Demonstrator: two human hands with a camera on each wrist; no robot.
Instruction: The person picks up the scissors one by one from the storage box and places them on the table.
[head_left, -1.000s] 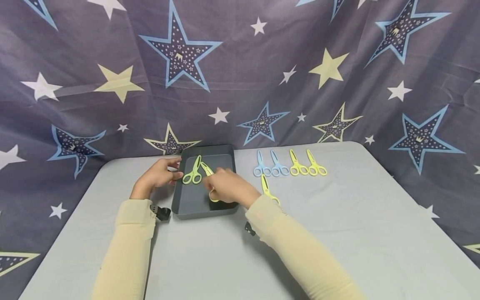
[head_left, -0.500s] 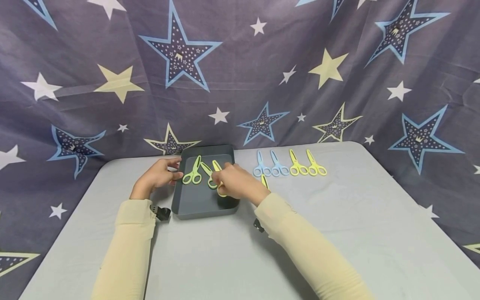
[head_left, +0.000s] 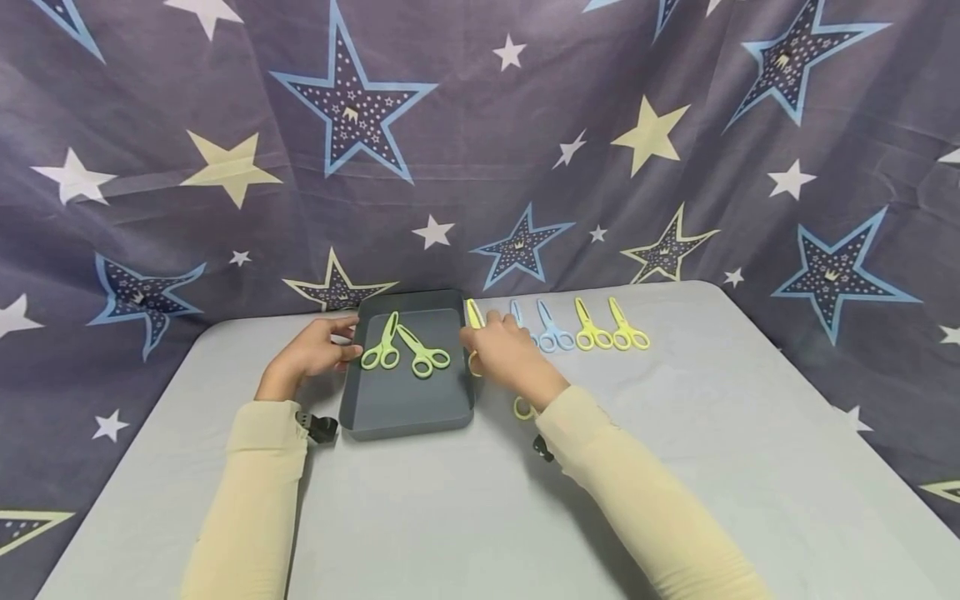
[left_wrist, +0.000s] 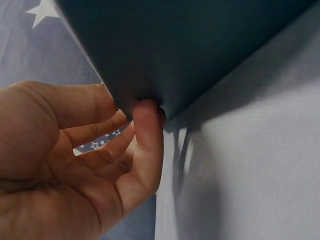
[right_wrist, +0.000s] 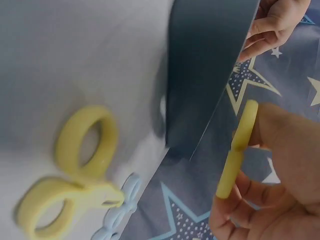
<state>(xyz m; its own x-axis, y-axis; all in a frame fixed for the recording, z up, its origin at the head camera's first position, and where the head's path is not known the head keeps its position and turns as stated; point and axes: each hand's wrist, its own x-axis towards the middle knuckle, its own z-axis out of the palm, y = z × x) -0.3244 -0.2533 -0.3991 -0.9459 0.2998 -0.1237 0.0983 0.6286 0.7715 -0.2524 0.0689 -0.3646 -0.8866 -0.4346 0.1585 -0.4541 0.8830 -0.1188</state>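
Note:
My left hand (head_left: 315, 348) holds the left wall of a dark grey tray (head_left: 408, 417), fingertips on the rim and outer side in the left wrist view. My right hand (head_left: 510, 348) pinches yellow scissors (right_wrist: 237, 147), raised just beyond the tray's right wall. Two pairs of yellow-green scissors lie inside the tray: one pair (head_left: 382, 350) at the left, another pair (head_left: 426, 358) beside it, blades close together. Another pair of yellow scissors (right_wrist: 82, 165) rests on the table below my right hand, mostly covered by it in the head view.
Right of the tray, a row along the table's back holds two pairs of blue scissors (head_left: 555, 339) and two pairs of yellow scissors (head_left: 628, 337). My right hand partly covers the nearest blue pair. A star-patterned cloth (head_left: 450, 167) hangs behind the grey table (head_left: 420, 517).
My right hand has moved right, carrying the yellow scissors from over the tray's middle to outside its right wall, uncovering the second yellow-green pair. The left hand stays at the tray.

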